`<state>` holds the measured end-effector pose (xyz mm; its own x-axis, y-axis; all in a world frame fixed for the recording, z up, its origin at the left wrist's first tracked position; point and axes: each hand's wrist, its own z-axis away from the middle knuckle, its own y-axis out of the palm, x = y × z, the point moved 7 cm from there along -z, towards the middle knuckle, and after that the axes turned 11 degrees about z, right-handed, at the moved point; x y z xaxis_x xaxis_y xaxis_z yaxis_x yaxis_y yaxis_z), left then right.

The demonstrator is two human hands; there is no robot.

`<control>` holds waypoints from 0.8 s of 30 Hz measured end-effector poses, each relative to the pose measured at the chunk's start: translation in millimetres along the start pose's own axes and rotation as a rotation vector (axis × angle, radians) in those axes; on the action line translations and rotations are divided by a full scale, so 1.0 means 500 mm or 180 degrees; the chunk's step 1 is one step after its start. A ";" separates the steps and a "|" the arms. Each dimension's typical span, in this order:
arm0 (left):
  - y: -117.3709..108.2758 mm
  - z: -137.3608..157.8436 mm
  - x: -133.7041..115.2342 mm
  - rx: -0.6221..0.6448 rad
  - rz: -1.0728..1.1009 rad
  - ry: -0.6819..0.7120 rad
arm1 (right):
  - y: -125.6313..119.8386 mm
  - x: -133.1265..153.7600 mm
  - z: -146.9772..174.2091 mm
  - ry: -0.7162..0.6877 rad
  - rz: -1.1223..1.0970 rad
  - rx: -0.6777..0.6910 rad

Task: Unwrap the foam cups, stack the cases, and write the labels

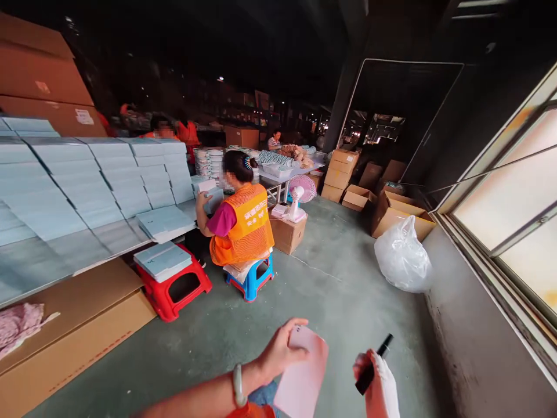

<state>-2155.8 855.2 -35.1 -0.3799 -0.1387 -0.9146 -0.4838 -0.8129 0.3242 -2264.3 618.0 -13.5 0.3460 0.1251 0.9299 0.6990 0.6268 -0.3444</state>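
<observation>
My left hand [282, 354] is closed on a flat pink card [304, 371] with rounded corners and a small dark hole near its top, the thumb lying across its face. A pale bangle [238, 384] circles that wrist. To the right, my right hand [378, 380] is wrapped round a slim black stick-like thing [385, 346], perhaps a marker; its exact kind is unclear. White material covers much of this hand. The two hands are apart, both held over the grey-green floor [335, 325].
A person in an orange vest [246, 226] sits on a blue stool [251, 281] at a table stacked with pale blue booklets [117, 180]. A red stool [174, 290] holds more. Nearby are a pink fan [300, 194], cartons [339, 174], a clear plastic bag [404, 255] and a window wall at right.
</observation>
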 end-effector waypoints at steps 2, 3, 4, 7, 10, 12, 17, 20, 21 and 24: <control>-0.020 -0.154 -0.030 -0.0500 0.0536 0.0039 | 0.066 0.034 -0.158 -0.0047 -0.0434 0.0393; -0.023 -0.233 -0.043 -0.0661 0.0745 0.0061 | 0.099 0.051 -0.229 -0.0036 -0.0606 0.0576; -0.019 -0.313 -0.056 -0.0765 0.0917 0.0095 | 0.127 0.068 -0.297 -0.0007 -0.0692 0.0718; 0.041 -0.554 -0.100 -0.0782 0.1209 0.0127 | 0.188 0.113 -0.489 0.0175 -0.0441 0.0985; 0.143 -0.782 -0.153 -0.0710 0.1121 0.0146 | 0.216 0.146 -0.679 0.0466 -0.0426 0.1114; 0.210 -0.928 -0.190 -0.0659 0.1001 0.0221 | 0.218 0.161 -0.814 0.0642 -0.0553 0.1042; 0.358 -1.314 -0.212 0.0059 0.1684 -0.0449 | 0.219 0.174 -1.197 0.0952 -0.0580 0.0684; 0.422 -1.548 -0.202 0.0368 0.2107 -0.1175 | 0.249 0.190 -1.451 0.0979 -0.0490 0.0756; 0.436 -1.625 -0.206 0.0371 0.2227 -0.1293 | 0.264 0.201 -1.535 0.0936 -0.0412 0.0829; 0.450 -1.849 -0.251 0.0242 0.2533 -0.1192 | 0.320 0.257 -1.784 0.0585 -0.0039 0.0971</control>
<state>-1487.9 166.8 -71.1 -0.8534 -0.4423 -0.2758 -0.0118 -0.5125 0.8586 -1549.5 48.3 -64.5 0.4651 -0.0070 0.8852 0.4942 0.8317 -0.2531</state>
